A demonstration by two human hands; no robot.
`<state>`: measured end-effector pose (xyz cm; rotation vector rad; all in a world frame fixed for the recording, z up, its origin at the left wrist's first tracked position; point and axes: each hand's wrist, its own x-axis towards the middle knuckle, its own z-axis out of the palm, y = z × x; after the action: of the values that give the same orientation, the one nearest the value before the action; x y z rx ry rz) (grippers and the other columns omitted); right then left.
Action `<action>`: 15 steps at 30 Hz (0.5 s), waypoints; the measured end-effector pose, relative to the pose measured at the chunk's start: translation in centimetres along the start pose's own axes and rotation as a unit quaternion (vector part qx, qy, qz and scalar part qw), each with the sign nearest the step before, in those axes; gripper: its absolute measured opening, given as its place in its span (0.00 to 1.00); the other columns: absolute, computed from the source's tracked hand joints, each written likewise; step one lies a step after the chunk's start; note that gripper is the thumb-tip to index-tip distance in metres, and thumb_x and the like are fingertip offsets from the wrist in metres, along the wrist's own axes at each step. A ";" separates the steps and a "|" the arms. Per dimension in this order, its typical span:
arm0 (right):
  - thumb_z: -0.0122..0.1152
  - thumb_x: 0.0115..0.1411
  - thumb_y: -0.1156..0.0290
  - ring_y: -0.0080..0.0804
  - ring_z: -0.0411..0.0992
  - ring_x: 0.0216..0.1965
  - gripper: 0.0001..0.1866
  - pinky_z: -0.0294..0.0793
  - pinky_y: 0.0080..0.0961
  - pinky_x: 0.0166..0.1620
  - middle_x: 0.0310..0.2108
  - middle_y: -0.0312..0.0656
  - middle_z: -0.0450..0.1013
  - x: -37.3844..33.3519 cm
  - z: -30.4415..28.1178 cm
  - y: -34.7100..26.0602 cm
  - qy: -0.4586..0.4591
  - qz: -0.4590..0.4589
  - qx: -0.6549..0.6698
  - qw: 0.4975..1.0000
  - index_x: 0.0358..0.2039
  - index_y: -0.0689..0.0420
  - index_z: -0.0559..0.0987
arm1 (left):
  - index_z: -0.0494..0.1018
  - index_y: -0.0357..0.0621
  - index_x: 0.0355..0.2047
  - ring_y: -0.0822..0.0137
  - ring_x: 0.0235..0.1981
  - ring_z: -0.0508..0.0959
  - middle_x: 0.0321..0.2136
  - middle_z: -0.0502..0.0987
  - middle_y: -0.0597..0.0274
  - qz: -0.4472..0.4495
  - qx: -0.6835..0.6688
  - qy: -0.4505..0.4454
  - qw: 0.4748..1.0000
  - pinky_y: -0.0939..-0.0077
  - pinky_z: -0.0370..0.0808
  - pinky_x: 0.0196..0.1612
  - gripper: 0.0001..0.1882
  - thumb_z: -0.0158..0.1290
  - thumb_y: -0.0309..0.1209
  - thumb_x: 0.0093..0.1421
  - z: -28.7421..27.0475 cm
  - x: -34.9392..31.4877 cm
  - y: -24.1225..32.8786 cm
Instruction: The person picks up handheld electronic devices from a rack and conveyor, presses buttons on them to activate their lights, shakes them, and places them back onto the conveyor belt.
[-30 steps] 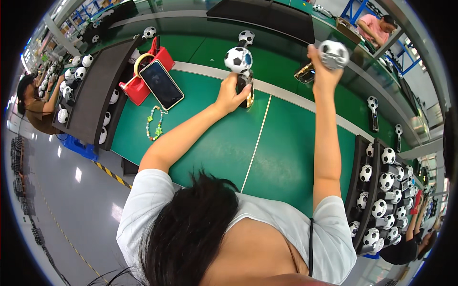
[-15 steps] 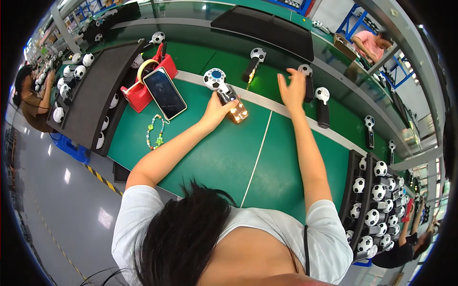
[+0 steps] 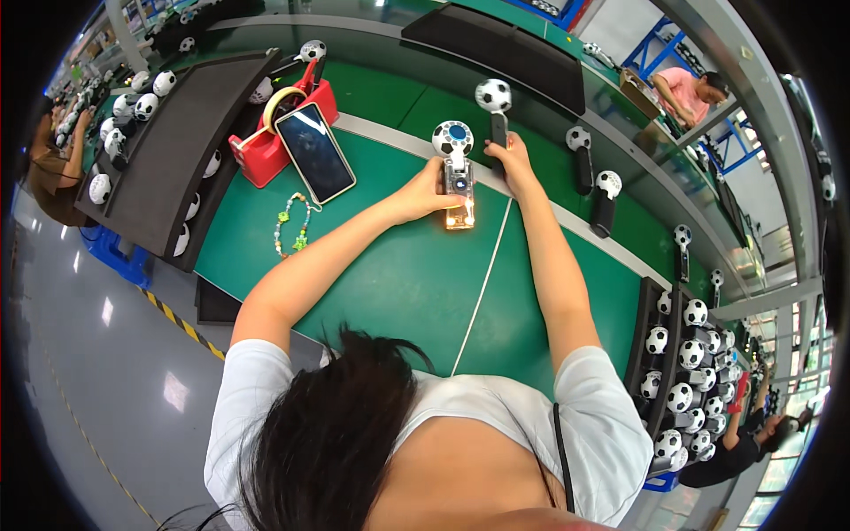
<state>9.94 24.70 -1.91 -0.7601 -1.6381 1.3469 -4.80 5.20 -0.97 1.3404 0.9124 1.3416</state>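
My left hand (image 3: 421, 195) is closed round the clear handle of a soccer-ball-topped handheld device (image 3: 459, 181). Warm lights glow at the lower end of that handle, and a blue disc shows on its ball. To its right, my right hand (image 3: 514, 168) grips the dark handle of a second soccer-ball device (image 3: 493, 95), ball end up and pointing away from me. Further right, beyond the pale strip, lie more ball-topped devices with black handles, among them one (image 3: 583, 168) and another (image 3: 604, 212).
Left on the green table (image 3: 390, 292) stand a red tape dispenser (image 3: 260, 159), a phone (image 3: 317, 155) and a beaded strap (image 3: 301, 241). Black racks with ball devices flank both sides, the left rack (image 3: 168, 133) being larger. Other people work at the far right and both edges.
My right hand has moved left and closed on the second device's handle, which now stands more upright. My left hand has shifted right, and its device is straighter.
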 end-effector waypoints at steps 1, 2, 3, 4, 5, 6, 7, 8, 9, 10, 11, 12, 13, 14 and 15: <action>0.63 0.46 0.72 0.28 0.70 0.23 0.22 0.71 0.24 0.28 0.25 0.41 0.72 -1.2 0.2 -1.0 -0.005 -0.017 0.020 1.000 0.40 0.63 0.66 | 0.49 0.32 0.56 0.63 0.50 0.74 0.50 0.70 0.48 -0.003 0.003 0.003 1.000 0.66 0.70 0.55 0.36 0.59 0.25 0.54 -0.3 -0.1 -0.3; 0.64 0.48 0.72 0.29 0.71 0.23 0.21 0.72 0.24 0.29 0.25 0.42 0.73 -3.7 1.0 -2.9 -0.017 0.022 0.089 0.996 0.40 0.62 0.66 | 0.50 0.32 0.56 0.63 0.50 0.74 0.50 0.70 0.48 -0.013 0.016 0.012 1.000 0.66 0.70 0.55 0.36 0.59 0.25 0.54 -0.7 -0.5 -0.5; 0.64 0.51 0.71 0.29 0.72 0.23 0.19 0.73 0.23 0.29 0.25 0.43 0.73 -5.9 1.3 -4.6 -0.020 0.059 0.158 0.986 0.39 0.61 0.66 | 0.50 0.32 0.56 0.62 0.50 0.74 0.50 0.70 0.48 -0.023 0.029 0.012 0.999 0.66 0.70 0.54 0.36 0.59 0.25 0.54 -0.6 -0.6 -0.2; 0.62 0.57 0.65 0.27 0.71 0.23 0.17 0.71 0.22 0.27 0.25 0.43 0.73 -6.9 1.1 -4.3 -0.009 0.067 0.198 0.978 0.40 0.60 0.66 | 0.51 0.33 0.56 0.62 0.50 0.74 0.49 0.71 0.48 -0.019 0.027 0.014 0.999 0.66 0.71 0.54 0.35 0.60 0.26 0.54 -0.3 -0.5 0.2; 0.54 0.62 0.55 0.28 0.71 0.22 0.19 0.71 0.23 0.28 0.25 0.43 0.73 -7.9 0.3 -4.4 0.006 0.092 0.221 0.971 0.40 0.58 0.67 | 0.51 0.34 0.56 0.62 0.49 0.74 0.48 0.72 0.48 -0.028 0.043 0.021 0.998 0.66 0.71 0.54 0.35 0.60 0.26 0.54 -0.2 -0.4 0.1; 0.49 0.63 0.51 0.29 0.71 0.23 0.20 0.72 0.24 0.29 0.26 0.43 0.73 -8.7 -0.5 -4.4 -0.032 0.102 0.249 0.963 0.40 0.58 0.68 | 0.51 0.35 0.56 0.62 0.49 0.74 0.48 0.72 0.48 -0.024 0.035 0.010 0.999 0.66 0.71 0.54 0.36 0.60 0.26 0.54 -0.2 -0.3 0.1; 0.44 0.64 0.48 0.30 0.71 0.23 0.22 0.72 0.24 0.30 0.26 0.43 0.73 -9.4 -1.1 -4.4 -0.071 0.110 0.278 0.951 0.39 0.57 0.68 | 0.51 0.35 0.57 0.62 0.49 0.74 0.47 0.72 0.48 -0.020 0.029 0.000 0.999 0.66 0.70 0.54 0.36 0.60 0.26 0.54 -0.3 -0.3 0.1; 0.39 0.65 0.46 0.32 0.72 0.25 0.25 0.72 0.25 0.31 0.26 0.43 0.73 -10.3 -1.0 -4.5 -0.059 0.117 0.243 0.961 0.41 0.57 0.69 | 0.48 0.35 0.59 0.62 0.48 0.75 0.46 0.72 0.48 -0.012 0.028 -0.005 1.000 0.67 0.73 0.51 0.41 0.62 0.27 0.52 -0.3 -0.3 0.1; 0.44 0.65 0.50 0.30 0.73 0.28 0.22 0.74 0.24 0.33 0.29 0.42 0.74 -11.0 -1.6 -3.9 -0.087 0.126 0.277 0.949 0.43 0.57 0.69 | 0.48 0.35 0.60 0.63 0.48 0.75 0.46 0.71 0.48 -0.009 0.029 -0.013 0.999 0.67 0.73 0.51 0.41 0.61 0.26 0.53 -0.1 -0.2 0.0; 0.48 0.64 0.54 0.29 0.73 0.30 0.20 0.75 0.25 0.34 0.32 0.42 0.74 -11.9 -1.1 -4.7 -0.088 0.142 0.255 0.953 0.44 0.58 0.69 | 0.47 0.35 0.60 0.63 0.48 0.75 0.47 0.71 0.47 -0.014 0.025 -0.013 0.999 0.67 0.72 0.51 0.41 0.60 0.25 0.53 -0.2 -0.4 0.2; 0.52 0.64 0.57 0.28 0.74 0.32 0.18 0.76 0.25 0.36 0.34 0.42 0.74 -12.8 -0.8 -5.6 -0.087 0.157 0.231 0.956 0.46 0.59 0.68 | 0.47 0.35 0.60 0.63 0.48 0.75 0.47 0.71 0.47 -0.019 0.022 -0.016 0.999 0.68 0.72 0.52 0.41 0.60 0.25 0.53 -0.1 -0.4 0.4; 0.58 0.61 0.64 0.29 0.74 0.36 0.19 0.77 0.26 0.40 0.38 0.43 0.73 -13.3 -1.2 -5.2 -0.114 0.162 0.239 0.951 0.48 0.60 0.67 | 0.47 0.35 0.60 0.63 0.48 0.75 0.47 0.71 0.47 -0.023 0.025 -0.020 0.999 0.68 0.72 0.52 0.41 0.60 0.25 0.53 0.1 -0.5 0.6; 0.59 0.60 0.65 0.31 0.74 0.40 0.22 0.77 0.29 0.43 0.40 0.45 0.72 -14.0 -1.1 -6.0 -0.120 0.186 0.248 0.943 0.50 0.62 0.66 | 0.48 0.36 0.60 0.62 0.49 0.75 0.48 0.71 0.47 -0.019 0.009 -0.024 0.999 0.67 0.71 0.53 0.39 0.59 0.24 0.53 0.4 -0.6 0.9; 0.61 0.59 0.67 0.32 0.74 0.42 0.25 0.76 0.30 0.45 0.41 0.45 0.72 -14.6 -1.1 -6.2 -0.132 0.185 0.269 0.936 0.52 0.62 0.64 | 0.49 0.37 0.60 0.61 0.50 0.74 0.49 0.72 0.47 -0.016 -0.007 -0.026 1.000 0.66 0.70 0.55 0.38 0.58 0.24 0.54 0.5 -0.7 1.1; 0.63 0.58 0.68 0.33 0.73 0.44 0.28 0.75 0.31 0.47 0.42 0.46 0.72 -15.0 -1.0 -6.3 -0.145 0.185 0.289 0.928 0.54 0.63 0.62 | 0.49 0.37 0.60 0.61 0.50 0.74 0.49 0.72 0.47 -0.020 -0.004 -0.028 0.999 0.66 0.70 0.55 0.38 0.58 0.24 0.54 0.6 -0.7 1.0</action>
<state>17.87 10.75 0.70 -0.5370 -1.2247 2.1695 -4.43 4.22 -0.12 1.3395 0.8903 1.2694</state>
